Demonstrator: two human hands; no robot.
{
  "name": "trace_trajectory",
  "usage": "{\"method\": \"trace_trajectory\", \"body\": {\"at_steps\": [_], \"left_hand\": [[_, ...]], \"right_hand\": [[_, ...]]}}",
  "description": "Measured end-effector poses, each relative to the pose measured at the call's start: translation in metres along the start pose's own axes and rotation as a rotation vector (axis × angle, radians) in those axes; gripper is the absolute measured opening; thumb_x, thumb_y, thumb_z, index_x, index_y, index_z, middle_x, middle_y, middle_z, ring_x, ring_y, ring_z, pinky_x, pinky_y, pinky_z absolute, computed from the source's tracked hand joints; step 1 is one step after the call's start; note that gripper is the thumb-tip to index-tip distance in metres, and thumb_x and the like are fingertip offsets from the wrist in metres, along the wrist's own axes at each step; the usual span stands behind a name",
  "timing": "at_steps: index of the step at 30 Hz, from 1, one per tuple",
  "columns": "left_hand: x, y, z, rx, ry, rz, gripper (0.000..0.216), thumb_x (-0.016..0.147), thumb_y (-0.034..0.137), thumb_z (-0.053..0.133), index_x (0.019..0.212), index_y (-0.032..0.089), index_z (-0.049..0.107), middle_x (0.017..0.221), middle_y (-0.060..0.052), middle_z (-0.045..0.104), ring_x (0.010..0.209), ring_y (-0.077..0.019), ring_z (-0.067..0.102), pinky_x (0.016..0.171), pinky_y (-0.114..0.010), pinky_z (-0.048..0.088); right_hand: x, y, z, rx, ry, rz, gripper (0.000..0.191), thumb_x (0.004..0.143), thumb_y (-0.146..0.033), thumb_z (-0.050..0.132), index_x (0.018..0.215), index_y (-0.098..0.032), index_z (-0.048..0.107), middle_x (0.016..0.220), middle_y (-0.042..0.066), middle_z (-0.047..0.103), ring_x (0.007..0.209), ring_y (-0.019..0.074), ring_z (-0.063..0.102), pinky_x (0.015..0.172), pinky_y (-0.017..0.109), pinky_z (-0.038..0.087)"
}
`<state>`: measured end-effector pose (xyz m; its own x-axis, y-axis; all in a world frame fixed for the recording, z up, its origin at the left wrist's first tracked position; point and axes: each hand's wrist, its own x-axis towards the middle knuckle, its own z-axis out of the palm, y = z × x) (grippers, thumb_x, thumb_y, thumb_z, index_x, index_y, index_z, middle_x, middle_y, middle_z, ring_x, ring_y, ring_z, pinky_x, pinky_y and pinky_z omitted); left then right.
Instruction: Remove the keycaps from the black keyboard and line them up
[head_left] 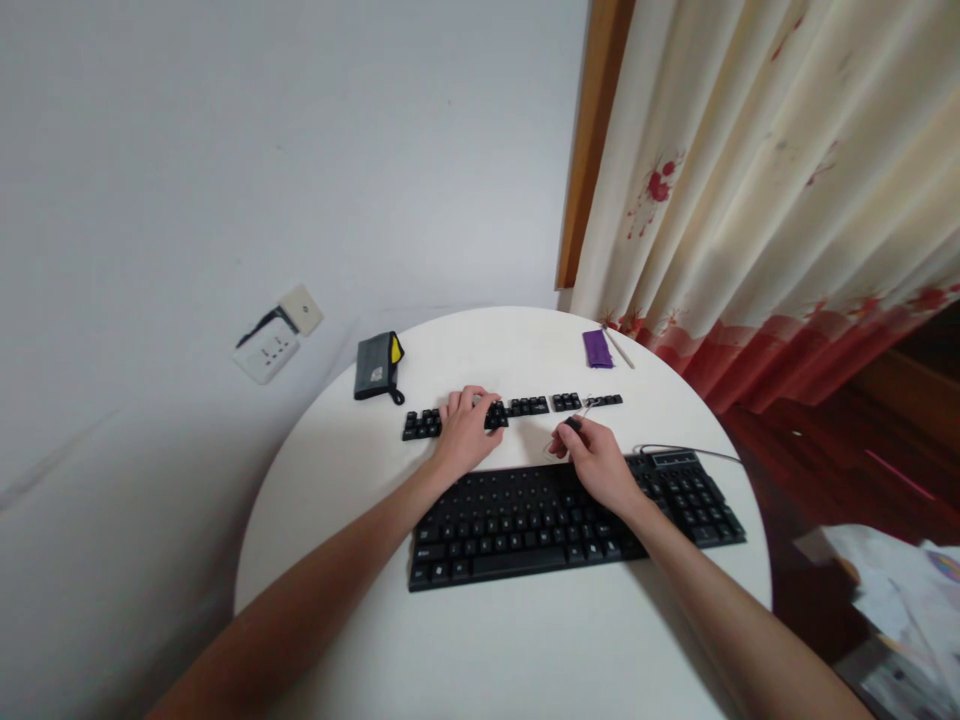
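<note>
My right hand (592, 458) is closed round the black grip of a wire keycap puller (572, 423), whose thin wire loops stick out at both ends. It hovers over the upper edge of a black keyboard (517, 565). The keyboard's upper left rows show bare switch spots without caps, while the lower rows and number pad carry keys. Beyond it, loose black keycaps (529, 405) lie in a line of small groups. My left hand (466, 432) rests over the left part of that line, fingers spread, thumb and forefinger on either side of some caps.
On the round white table (337, 540), a dark grey pouch (373, 368) with a yellow patch lies at the back left. A purple cloth piece (598, 349) and a slim metallic tool (619, 350) lie at the back right. The keyboard cable (694, 449) runs off the right edge.
</note>
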<state>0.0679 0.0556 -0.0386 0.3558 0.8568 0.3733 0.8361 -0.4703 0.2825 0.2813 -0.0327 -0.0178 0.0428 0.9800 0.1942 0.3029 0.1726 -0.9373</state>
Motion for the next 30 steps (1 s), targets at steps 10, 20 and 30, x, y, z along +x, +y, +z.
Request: {"method": "trace_trajectory", "body": {"at_steps": [10,20,30], "left_hand": [[0.002,0.003,-0.004,-0.056,0.017,0.061,0.043,0.078,0.025,0.069,0.12,0.024,0.061,0.122,-0.009,0.055,0.113,-0.0303,0.048,0.095,-0.046,0.04],[-0.024,0.047,-0.031,-0.374,-0.339,0.397,0.017,0.091,0.021,0.055,0.105,0.023,0.067,0.097,-0.002,0.068,0.092,-0.0193,0.061,0.085,-0.033,0.048],[-0.035,0.062,-0.022,-0.397,-0.407,0.443,0.016,0.093,0.019,0.053,0.087,0.019,0.068,0.083,-0.003,0.065,0.08,-0.0169,0.059,0.074,-0.029,0.046]], "right_hand": [[0.002,0.003,-0.008,-0.036,-0.007,-0.018,0.032,0.094,-0.043,0.051,0.088,-0.015,0.067,0.081,0.007,0.069,0.072,0.0181,0.062,0.063,0.028,0.047],[0.002,-0.012,-0.047,-0.09,-0.404,-0.075,0.026,0.09,-0.037,0.059,0.096,-0.016,0.072,0.077,0.002,0.068,0.062,0.0139,0.058,0.06,0.025,0.048],[0.0,-0.009,-0.048,0.008,-0.601,-0.044,0.028,0.088,-0.038,0.063,0.082,-0.013,0.074,0.077,0.004,0.068,0.064,0.0139,0.057,0.061,0.025,0.048]]}}
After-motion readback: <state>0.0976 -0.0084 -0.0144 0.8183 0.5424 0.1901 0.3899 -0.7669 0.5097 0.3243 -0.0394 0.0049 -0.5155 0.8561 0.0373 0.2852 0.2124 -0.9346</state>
